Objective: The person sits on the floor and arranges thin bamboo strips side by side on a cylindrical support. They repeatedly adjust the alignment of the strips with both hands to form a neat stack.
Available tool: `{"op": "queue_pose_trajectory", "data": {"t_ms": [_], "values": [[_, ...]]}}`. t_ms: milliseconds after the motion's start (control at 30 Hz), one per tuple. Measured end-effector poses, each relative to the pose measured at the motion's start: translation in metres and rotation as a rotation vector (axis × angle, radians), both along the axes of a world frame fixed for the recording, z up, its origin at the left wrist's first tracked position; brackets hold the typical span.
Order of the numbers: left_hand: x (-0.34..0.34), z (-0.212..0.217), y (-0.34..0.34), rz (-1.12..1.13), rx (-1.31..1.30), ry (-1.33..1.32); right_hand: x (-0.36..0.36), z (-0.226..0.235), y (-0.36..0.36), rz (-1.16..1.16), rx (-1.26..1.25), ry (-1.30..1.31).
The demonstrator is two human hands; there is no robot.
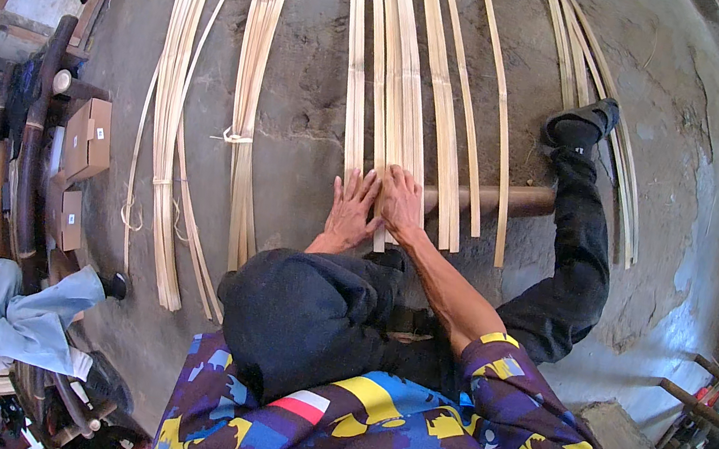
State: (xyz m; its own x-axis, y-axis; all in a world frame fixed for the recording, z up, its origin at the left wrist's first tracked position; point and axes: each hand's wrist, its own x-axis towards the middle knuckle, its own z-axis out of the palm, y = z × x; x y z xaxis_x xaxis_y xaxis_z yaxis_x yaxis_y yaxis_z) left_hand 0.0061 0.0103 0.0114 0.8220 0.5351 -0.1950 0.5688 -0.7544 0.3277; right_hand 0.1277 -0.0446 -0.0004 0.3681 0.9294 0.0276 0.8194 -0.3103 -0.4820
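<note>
Concrete floor (322,104), cracked, carried long pale bamboo strips (401,89) fanned away from the seated person. A tied bundle of strips (250,111) lay well left; more strips (605,123) ran far right under the outstretched shoe (581,124). A wooden pole (525,200) lay crosswise under the central strips.

Left hand (351,209) pressed flat, fingers spread, gripping nothing. Right hand (401,201) likewise flat on the strip ends, touching the left.

Risk, as judged: thin strip edges could cut or splinter a sliding palm; strips could skid sideways off the round pole.

Open floor lay between the central strips and the bundle. Cardboard boxes (88,141) and a second person's sleeve (30,317) crowded the left edge.
</note>
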Motion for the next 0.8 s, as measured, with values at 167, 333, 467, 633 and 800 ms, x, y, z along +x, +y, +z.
{"op": "queue_pose_trajectory", "data": {"t_ms": [167,333,467,633,800], "values": [[0.004,-0.001,0.008,0.014,-0.026,-0.013,0.003,-0.001,-0.013,0.107,-0.036,-0.062],[0.005,-0.005,0.016,-0.010,-0.057,0.014,0.008,-0.007,-0.016,0.178,-0.066,-0.076],[0.007,-0.006,0.016,-0.039,-0.022,-0.010,0.013,-0.009,-0.017,0.210,-0.050,0.016],[0.008,0.003,0.010,-0.008,-0.027,-0.039,0.016,-0.009,-0.014,0.179,0.078,0.101],[0.008,0.011,0.005,-0.025,-0.015,-0.110,0.054,-0.001,-0.029,-0.108,0.411,0.144]]}}
